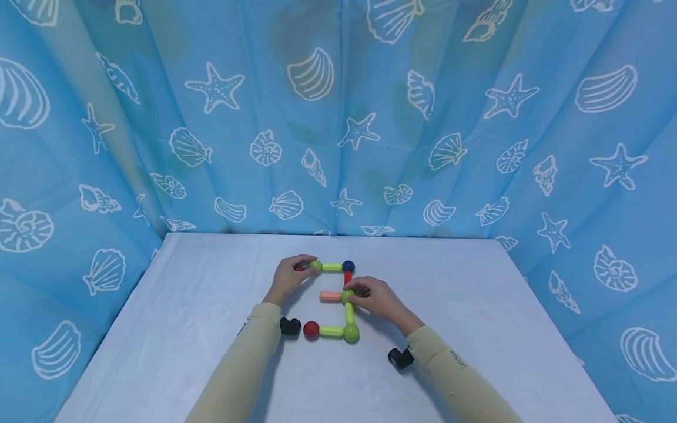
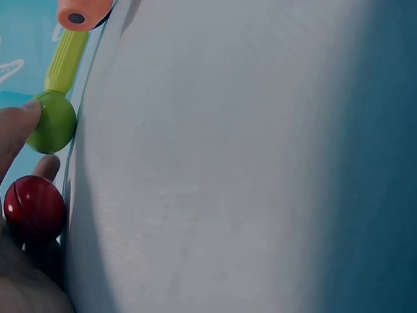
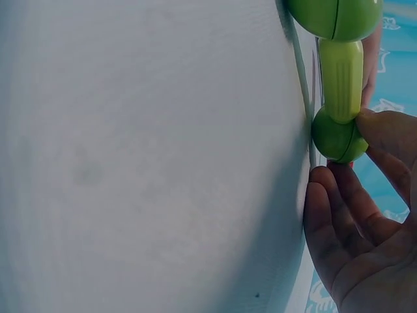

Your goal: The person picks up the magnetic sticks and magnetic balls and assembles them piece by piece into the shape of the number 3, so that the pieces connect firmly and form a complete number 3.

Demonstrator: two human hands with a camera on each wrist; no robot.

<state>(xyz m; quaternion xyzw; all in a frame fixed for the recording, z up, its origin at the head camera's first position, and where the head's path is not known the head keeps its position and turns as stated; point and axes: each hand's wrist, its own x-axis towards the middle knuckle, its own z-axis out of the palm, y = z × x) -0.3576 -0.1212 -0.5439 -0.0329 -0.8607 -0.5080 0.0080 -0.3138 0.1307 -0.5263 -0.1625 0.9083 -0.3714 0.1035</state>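
On the white table, balls and short rods of a magnetic building set form an angular chain. My left hand (image 1: 288, 279) pinches the green ball (image 2: 53, 122) at the chain's far left end between thumb and finger. Within that same hand's reach, a dark red ball (image 2: 36, 208) sits beside the palm. My right hand (image 1: 379, 301) pinches the middle green ball (image 3: 340, 135), thumb on one side, fingers on the other. From this ball an orange rod (image 1: 330, 296) points left, a red rod (image 1: 347, 278) runs to the blue ball (image 1: 348, 267), and a yellow-green rod (image 1: 349, 313) comes nearer.
A near green ball (image 1: 351, 332), a yellow-green rod (image 1: 331, 331) and a red ball (image 1: 311, 330) make up the chain's front row. Black wrist devices (image 1: 291, 326) show beside both sleeves. A blue curtain (image 1: 338, 117) with shells and starfish surrounds the table (image 1: 465, 282).
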